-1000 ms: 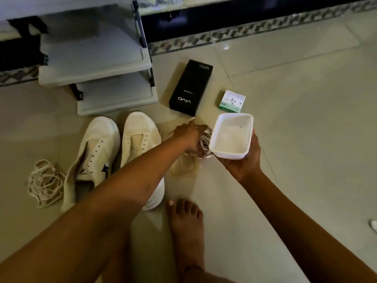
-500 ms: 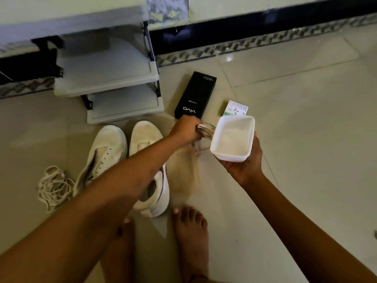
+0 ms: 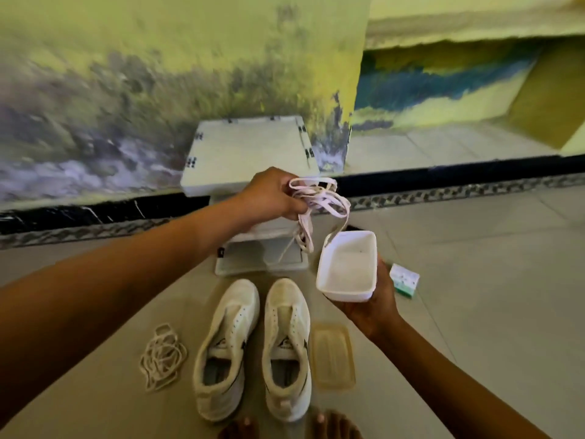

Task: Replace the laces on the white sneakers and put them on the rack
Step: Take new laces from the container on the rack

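Laces (image 3: 319,201) bunched in left hand (image 3: 272,194)

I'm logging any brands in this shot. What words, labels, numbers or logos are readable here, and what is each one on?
No text can be read in this frame.
Small green and white box: has printing, too small and blurred to read.
Left sneaker and right sneaker: each tongue carries a dark logo patch, but no letters are legible.
White container, lid, rack: no markings visible.
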The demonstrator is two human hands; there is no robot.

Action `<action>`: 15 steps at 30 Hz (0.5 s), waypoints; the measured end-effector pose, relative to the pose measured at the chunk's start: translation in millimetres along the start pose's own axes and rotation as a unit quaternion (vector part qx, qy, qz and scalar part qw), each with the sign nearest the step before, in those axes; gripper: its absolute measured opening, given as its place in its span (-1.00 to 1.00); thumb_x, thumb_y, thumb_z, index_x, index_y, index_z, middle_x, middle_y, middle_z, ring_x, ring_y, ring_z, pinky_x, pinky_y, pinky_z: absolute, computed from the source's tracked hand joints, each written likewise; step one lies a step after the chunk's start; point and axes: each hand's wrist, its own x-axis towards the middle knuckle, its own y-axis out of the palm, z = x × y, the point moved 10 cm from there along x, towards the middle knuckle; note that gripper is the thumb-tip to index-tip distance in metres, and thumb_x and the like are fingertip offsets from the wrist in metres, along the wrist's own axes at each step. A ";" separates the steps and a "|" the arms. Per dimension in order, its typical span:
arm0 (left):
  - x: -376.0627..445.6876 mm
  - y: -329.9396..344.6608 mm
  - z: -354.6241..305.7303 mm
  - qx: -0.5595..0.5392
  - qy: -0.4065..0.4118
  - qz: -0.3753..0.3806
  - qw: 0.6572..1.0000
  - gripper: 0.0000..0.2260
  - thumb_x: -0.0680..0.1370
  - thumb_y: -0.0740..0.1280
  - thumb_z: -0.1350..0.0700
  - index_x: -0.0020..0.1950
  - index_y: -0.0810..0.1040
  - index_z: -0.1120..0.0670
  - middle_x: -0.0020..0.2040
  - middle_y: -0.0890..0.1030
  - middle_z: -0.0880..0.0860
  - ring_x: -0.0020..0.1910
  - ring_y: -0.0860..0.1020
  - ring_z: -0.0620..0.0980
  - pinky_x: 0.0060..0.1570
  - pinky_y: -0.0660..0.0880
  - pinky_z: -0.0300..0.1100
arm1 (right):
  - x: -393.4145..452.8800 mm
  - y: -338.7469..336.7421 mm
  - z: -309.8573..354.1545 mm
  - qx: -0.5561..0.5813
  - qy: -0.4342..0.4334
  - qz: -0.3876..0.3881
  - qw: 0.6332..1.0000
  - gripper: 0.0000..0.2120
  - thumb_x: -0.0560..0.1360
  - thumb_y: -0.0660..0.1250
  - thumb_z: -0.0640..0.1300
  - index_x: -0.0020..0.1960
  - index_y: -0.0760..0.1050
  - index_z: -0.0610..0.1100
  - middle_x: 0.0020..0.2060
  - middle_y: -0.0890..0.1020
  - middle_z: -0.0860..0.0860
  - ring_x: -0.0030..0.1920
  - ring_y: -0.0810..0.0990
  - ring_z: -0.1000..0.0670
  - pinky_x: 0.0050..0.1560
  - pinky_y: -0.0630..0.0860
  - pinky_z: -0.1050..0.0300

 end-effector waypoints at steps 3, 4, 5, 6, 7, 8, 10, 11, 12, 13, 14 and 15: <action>-22.0 -14.7 -9.6 -0.159 -0.011 -0.009 0.987 -0.86 0.45 0.34 0.42 -0.07 0.58 0.23 -0.23 0.61 0.12 -0.28 0.61 -0.05 -0.15 0.62 -0.19 | -1.5 20.6 -3.4 -0.027 0.003 0.026 0.999 -0.62 0.59 0.06 0.16 0.14 0.50 -0.04 -0.08 0.64 -0.07 -0.10 0.63 -0.11 -0.17 0.60 -0.03; -27.0 -15.5 -11.9 -0.202 -0.013 -0.009 0.979 -0.86 0.46 0.32 0.42 -0.07 0.58 0.23 -0.23 0.62 0.10 -0.30 0.63 -0.08 -0.22 0.61 -0.24 | -3.3 27.8 -2.2 -0.030 0.007 0.023 0.999 -0.62 0.59 0.05 0.16 0.15 0.50 -0.04 -0.08 0.64 -0.08 -0.11 0.64 -0.11 -0.17 0.60 -0.04; -32.1 -16.3 -14.3 -0.237 -0.015 -0.010 0.971 -0.86 0.47 0.31 0.42 -0.06 0.58 0.23 -0.24 0.64 0.09 -0.31 0.64 -0.10 -0.26 0.59 -0.28 | -6.1 36.9 -2.3 -0.041 0.008 0.034 0.999 -0.62 0.60 0.05 0.16 0.15 0.50 -0.04 -0.09 0.65 -0.08 -0.12 0.65 -0.11 -0.18 0.61 -0.05; -35.6 -15.5 -15.7 -0.264 -0.017 -0.014 0.964 -0.87 0.48 0.31 0.41 -0.07 0.57 0.23 -0.24 0.64 0.08 -0.31 0.64 -0.11 -0.29 0.57 -0.31 | -8.2 39.8 -3.2 -0.046 0.006 0.039 0.998 -0.62 0.60 0.05 0.15 0.16 0.50 -0.04 -0.10 0.66 -0.08 -0.13 0.66 -0.11 -0.18 0.61 -0.06; -37.9 -14.6 -15.7 -0.287 -0.020 -0.020 0.958 -0.87 0.48 0.31 0.41 -0.09 0.57 0.22 -0.24 0.64 0.07 -0.32 0.64 -0.11 -0.30 0.56 -0.32 | -10.6 43.9 -4.7 -0.048 0.007 0.050 0.998 -0.62 0.59 0.06 0.15 0.18 0.49 -0.04 -0.10 0.66 -0.08 -0.13 0.66 -0.12 -0.18 0.61 -0.06; -40.4 -13.1 -13.7 -0.308 -0.024 -0.028 0.951 -0.88 0.47 0.31 0.41 -0.11 0.56 0.21 -0.24 0.64 0.08 -0.32 0.64 -0.11 -0.31 0.55 -0.33 | -13.7 46.6 -6.6 -0.052 0.008 0.049 0.997 -0.61 0.59 0.06 0.15 0.21 0.47 -0.05 -0.10 0.66 -0.09 -0.13 0.66 -0.12 -0.19 0.62 -0.07; -44.9 -7.7 -5.6 -0.351 -0.042 -0.038 0.935 -0.89 0.48 0.31 0.40 -0.12 0.55 0.21 -0.22 0.62 0.09 -0.34 0.64 -0.12 -0.31 0.55 -0.33 | -18.6 49.3 -14.1 -0.052 0.013 0.043 0.998 -0.57 0.59 0.06 0.16 0.28 0.44 -0.08 -0.06 0.63 -0.11 -0.10 0.63 -0.15 -0.21 0.62 -0.06; -46.4 -5.3 -1.4 -0.375 -0.053 -0.044 0.924 -0.90 0.48 0.31 0.39 -0.12 0.54 0.21 -0.21 0.62 0.11 -0.35 0.63 -0.13 -0.31 0.56 -0.34 | -20.4 48.9 -19.6 -0.047 0.016 0.038 0.998 -0.56 0.59 0.06 0.16 0.29 0.42 -0.09 -0.04 0.61 -0.12 -0.08 0.61 -0.16 -0.21 0.62 -0.06; -47.0 -3.9 3.0 -0.400 -0.063 -0.053 0.913 -0.91 0.49 0.31 0.39 -0.12 0.53 0.22 -0.21 0.61 0.11 -0.36 0.63 -0.13 -0.31 0.56 -0.34 | -21.7 47.9 -26.4 -0.042 0.020 0.037 0.998 -0.55 0.59 0.06 0.16 0.30 0.42 -0.09 -0.03 0.59 -0.13 -0.07 0.60 -0.16 -0.20 0.62 -0.05; -46.8 -4.2 6.9 -0.426 -0.074 -0.065 0.899 -0.91 0.49 0.31 0.38 -0.14 0.53 0.22 -0.22 0.61 0.12 -0.37 0.63 -0.12 -0.31 0.56 -0.34 | -23.2 46.3 -33.4 -0.039 0.026 0.033 0.998 -0.55 0.58 0.05 0.17 0.28 0.43 -0.09 -0.02 0.59 -0.13 -0.07 0.59 -0.16 -0.17 0.61 -0.06; -46.8 -5.7 10.8 -0.447 -0.082 -0.078 0.888 -0.90 0.49 0.31 0.38 -0.17 0.53 0.21 -0.25 0.62 0.11 -0.38 0.63 -0.12 -0.33 0.56 -0.34 | -23.4 43.1 -41.1 -0.040 0.032 0.026 0.998 -0.56 0.58 0.05 0.18 0.25 0.46 -0.08 -0.03 0.60 -0.13 -0.07 0.60 -0.16 -0.14 0.59 -0.07; -46.5 -8.3 14.0 -0.462 -0.088 -0.090 0.878 -0.88 0.48 0.32 0.39 -0.19 0.52 0.20 -0.31 0.64 0.08 -0.40 0.63 -0.12 -0.35 0.56 -0.34 | -23.1 40.8 -47.7 -0.042 0.039 0.019 0.998 -0.57 0.58 0.06 0.18 0.21 0.48 -0.07 -0.05 0.61 -0.13 -0.09 0.61 -0.15 -0.12 0.58 -0.07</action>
